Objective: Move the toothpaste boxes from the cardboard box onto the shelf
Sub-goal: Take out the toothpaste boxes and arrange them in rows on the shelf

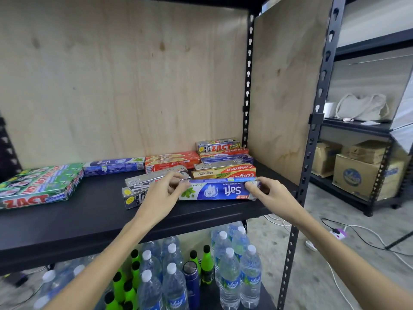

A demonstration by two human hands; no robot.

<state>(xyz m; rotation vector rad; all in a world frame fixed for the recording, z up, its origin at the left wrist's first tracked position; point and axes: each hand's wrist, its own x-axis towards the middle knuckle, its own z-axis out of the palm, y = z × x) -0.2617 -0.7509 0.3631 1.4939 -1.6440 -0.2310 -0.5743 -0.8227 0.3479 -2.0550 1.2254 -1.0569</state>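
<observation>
Blue Safi box [220, 190] (on shelf [89, 211]) between both hands.

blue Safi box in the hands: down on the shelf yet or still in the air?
Cannot tell for sure. The blue Safi toothpaste box lies flat, print upside down, at the black shelf board, pinched by left hand and right hand.

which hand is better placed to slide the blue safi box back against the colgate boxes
Right, probably. The right hand grips the blue Safi box at the end nearest the Colgate boxes, with bare shelf in front. The left hand holds the other end, crowded by the silver boxes.
</observation>
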